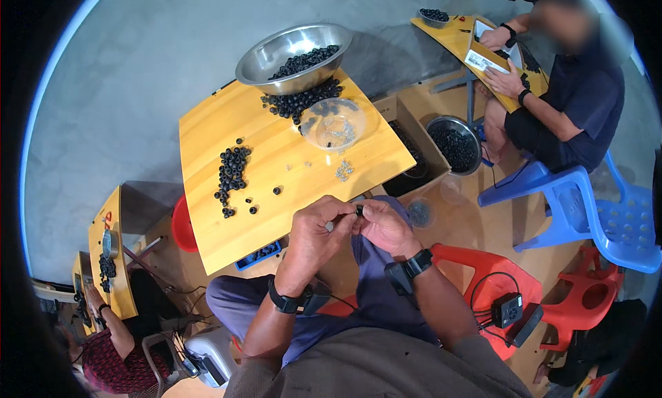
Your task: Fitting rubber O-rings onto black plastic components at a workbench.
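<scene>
My left hand (318, 227) and my right hand (388, 227) meet above my lap, just off the near edge of the yellow table (289, 219). Both sets of fingertips close round a small black part (358, 210), mostly covered by the fingers. A tiny pale piece (329, 226) shows against my left fingers; its kind is too small to make out. On the table lie a loose group of small black cylindrical parts (233, 169), a single one (276, 190) apart from it, and a little heap of clear or silvery bits (343, 170).
A steel bowl (252, 66) of black parts stands at the back, beside a clear plastic bowl (358, 126). Right of the table are a cardboard box (432, 146) and a metal basin (476, 146). Red stools (452, 257) flank me; a co-worker (579, 101) sits at the far right.
</scene>
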A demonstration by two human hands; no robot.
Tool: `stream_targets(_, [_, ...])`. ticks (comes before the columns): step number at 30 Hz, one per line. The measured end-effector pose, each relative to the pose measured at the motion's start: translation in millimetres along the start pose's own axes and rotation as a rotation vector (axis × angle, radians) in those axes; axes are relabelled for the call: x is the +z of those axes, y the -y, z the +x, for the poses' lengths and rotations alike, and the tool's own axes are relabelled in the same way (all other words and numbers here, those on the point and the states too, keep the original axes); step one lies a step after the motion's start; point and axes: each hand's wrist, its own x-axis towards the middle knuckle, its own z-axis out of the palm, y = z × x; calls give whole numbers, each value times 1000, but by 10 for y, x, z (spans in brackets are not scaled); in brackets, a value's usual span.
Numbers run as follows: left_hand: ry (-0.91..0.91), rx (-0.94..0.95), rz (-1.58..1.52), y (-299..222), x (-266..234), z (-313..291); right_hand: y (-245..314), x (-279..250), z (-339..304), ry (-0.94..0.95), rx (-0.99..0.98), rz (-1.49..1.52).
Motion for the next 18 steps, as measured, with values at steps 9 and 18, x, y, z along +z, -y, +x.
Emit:
stream_targets(9, [-25,94,213,-71,95,-41,-7,19,-52,-25,2,-52])
stream_targets(18, [127,-288,-416,170,81,31,9,-6,-56,13,-13,-37])
